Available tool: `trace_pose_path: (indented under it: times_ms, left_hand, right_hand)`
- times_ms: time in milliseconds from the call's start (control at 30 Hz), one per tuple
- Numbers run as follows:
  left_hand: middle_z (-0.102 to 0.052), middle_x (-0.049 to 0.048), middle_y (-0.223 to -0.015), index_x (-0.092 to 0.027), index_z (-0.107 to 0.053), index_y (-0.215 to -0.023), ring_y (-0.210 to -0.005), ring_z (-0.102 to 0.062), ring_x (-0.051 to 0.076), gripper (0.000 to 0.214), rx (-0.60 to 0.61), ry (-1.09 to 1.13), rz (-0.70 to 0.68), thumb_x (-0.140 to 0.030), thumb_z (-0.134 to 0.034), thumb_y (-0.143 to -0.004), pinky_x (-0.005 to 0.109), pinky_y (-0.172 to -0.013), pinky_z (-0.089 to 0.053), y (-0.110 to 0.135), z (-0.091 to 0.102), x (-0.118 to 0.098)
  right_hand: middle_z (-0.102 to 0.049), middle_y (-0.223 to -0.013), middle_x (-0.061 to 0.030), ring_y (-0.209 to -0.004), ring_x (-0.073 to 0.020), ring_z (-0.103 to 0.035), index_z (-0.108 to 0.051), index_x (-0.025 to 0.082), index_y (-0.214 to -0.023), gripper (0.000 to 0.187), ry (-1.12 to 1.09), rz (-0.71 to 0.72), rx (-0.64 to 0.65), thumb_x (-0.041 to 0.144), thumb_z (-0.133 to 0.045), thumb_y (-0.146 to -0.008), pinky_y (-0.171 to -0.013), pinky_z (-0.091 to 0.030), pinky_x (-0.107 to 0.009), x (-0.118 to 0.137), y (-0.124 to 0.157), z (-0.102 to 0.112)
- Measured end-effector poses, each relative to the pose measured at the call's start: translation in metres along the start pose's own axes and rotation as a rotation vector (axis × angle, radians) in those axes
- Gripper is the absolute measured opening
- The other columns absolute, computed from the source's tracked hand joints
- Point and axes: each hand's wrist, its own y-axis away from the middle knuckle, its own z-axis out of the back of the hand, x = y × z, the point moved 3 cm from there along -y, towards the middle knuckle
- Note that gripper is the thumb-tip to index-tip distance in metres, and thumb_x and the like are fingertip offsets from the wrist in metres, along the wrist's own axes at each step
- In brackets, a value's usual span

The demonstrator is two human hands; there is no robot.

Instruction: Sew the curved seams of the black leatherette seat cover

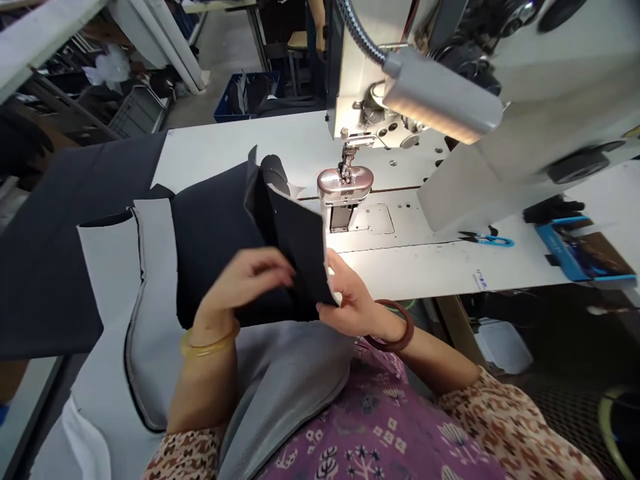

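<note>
My right hand pinches the near edge of a dark fabric panel with a pale backing, thumb in front and fingers behind. The panel stands raised and folded from a larger sewn piece with grey backing and a dark seam, which drapes over my lap. My left hand is at the fold of the dark fabric, its fingers loosely bent and apart, slightly blurred; the fingertips are close to the cloth. Just beyond the panel stands the sewing machine's post bed, under the presser foot. The fabric is apart from the foot.
A lit lamp hangs over the machine head. Blue-handled snips and a blue box lie on the white table at right. Dark cloth covers the left side. Behind are a blue crate and another person's arm.
</note>
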Motion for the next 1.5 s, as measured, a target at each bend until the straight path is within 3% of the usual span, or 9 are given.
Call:
trace_pose_path:
  times_ms: [67,133,267,367,533,667,800,1033,1500]
  left_hand:
    - [-0.069,-0.0020,-0.091,-0.025,-0.067,-0.096,-0.085,-0.064,0.014,0.021,-0.395,0.143,-0.198,-0.037,-0.069,-0.078,0.023,-0.076,-0.051,0.003,0.038,-0.014]
    - [-0.065,-0.0008,-0.106,-0.027,-0.060,-0.112,-0.101,-0.060,0.018,0.047,-0.568,0.244,-0.321,-0.044,-0.075,-0.071,0.026,-0.085,-0.048,0.001,0.059,-0.025]
    - [-0.065,-0.0004,-0.082,-0.021,-0.065,-0.094,-0.076,-0.059,0.015,0.030,-0.323,-0.002,-0.166,-0.045,-0.068,-0.078,0.026,-0.066,-0.044,-0.031,0.056,-0.030]
    - [-0.062,-0.0030,-0.067,-0.018,-0.064,-0.071,-0.063,-0.053,0.012,0.019,-0.463,-0.364,-0.162,-0.034,-0.068,-0.079,0.026,-0.065,-0.041,-0.064,0.044,-0.028]
    - [-0.073,0.0016,-0.092,-0.019,-0.069,-0.101,-0.079,-0.064,0.018,0.021,-0.610,-0.690,-0.156,-0.027,-0.068,-0.082,0.030,-0.078,-0.043,-0.122,0.014,-0.017]
    - [-0.072,0.0030,-0.100,-0.027,-0.068,-0.111,-0.088,-0.067,0.019,0.025,-0.595,-0.854,-0.155,-0.028,-0.062,-0.087,0.032,-0.077,-0.042,-0.137,0.004,-0.009]
    - [-0.069,0.0060,-0.096,-0.031,-0.071,-0.109,-0.083,-0.066,0.020,0.023,-0.612,-0.981,-0.116,-0.030,-0.062,-0.087,0.032,-0.070,-0.042,-0.129,0.007,-0.004]
    - [-0.046,0.0049,-0.144,-0.035,-0.067,-0.116,-0.120,-0.056,0.025,0.028,-0.488,-0.875,-0.057,-0.034,-0.061,-0.088,0.037,-0.091,-0.048,-0.125,0.027,-0.006]
    - [-0.056,0.0030,-0.136,-0.035,-0.064,-0.120,-0.105,-0.066,0.022,0.030,-0.552,-0.968,-0.023,-0.034,-0.056,-0.091,0.036,-0.083,-0.050,-0.119,0.028,-0.005]
  right_hand:
    - [-0.048,-0.128,-0.0079,-0.114,-0.0231,-0.049,-0.037,0.017,-0.057,0.016,0.008,0.016,0.053,0.007,-0.049,-0.060,-0.092,-0.041,-0.039,-0.001,0.000,-0.004]
    - [-0.046,-0.131,-0.0079,-0.117,-0.0241,-0.049,-0.037,0.017,-0.056,0.016,-0.054,0.055,0.103,0.008,-0.050,-0.059,-0.095,-0.041,-0.040,0.001,0.000,-0.006]
    - [-0.059,-0.095,-0.0026,-0.084,-0.0152,-0.056,-0.041,0.017,-0.054,0.014,-0.282,-0.046,-0.002,0.010,-0.053,-0.059,-0.080,-0.047,-0.031,-0.003,0.006,0.008]
    - [-0.053,-0.063,0.0031,-0.055,-0.0095,-0.045,-0.052,0.019,-0.058,0.006,-0.512,-0.392,-0.295,0.015,-0.056,-0.055,-0.051,-0.040,-0.023,-0.023,0.020,0.030]
    - [-0.060,-0.057,0.0035,-0.054,-0.0140,-0.053,-0.058,0.019,-0.061,0.022,-0.738,-0.779,-0.820,0.020,-0.052,-0.041,-0.049,-0.045,-0.026,-0.053,0.040,0.066]
    - [-0.064,-0.057,-0.0015,-0.068,-0.0252,-0.064,-0.064,0.017,-0.061,0.024,-0.899,-0.949,-0.744,0.024,-0.054,-0.040,-0.060,-0.055,-0.037,-0.066,0.036,0.075]
    - [-0.067,-0.062,-0.0027,-0.077,-0.0265,-0.067,-0.065,0.018,-0.067,0.021,-0.956,-0.893,-0.673,0.030,-0.060,-0.051,-0.070,-0.057,-0.039,-0.074,0.026,0.077]
    - [-0.068,-0.064,-0.0023,-0.080,-0.0259,-0.067,-0.065,0.019,-0.070,0.023,-0.920,-0.938,-0.676,0.036,-0.066,-0.056,-0.074,-0.057,-0.039,-0.077,0.021,0.078]
    - [-0.066,-0.063,-0.0005,-0.081,-0.0243,-0.067,-0.064,0.018,-0.073,0.026,-0.922,-1.060,-0.783,0.032,-0.064,-0.052,-0.073,-0.057,-0.037,-0.077,0.008,0.079]
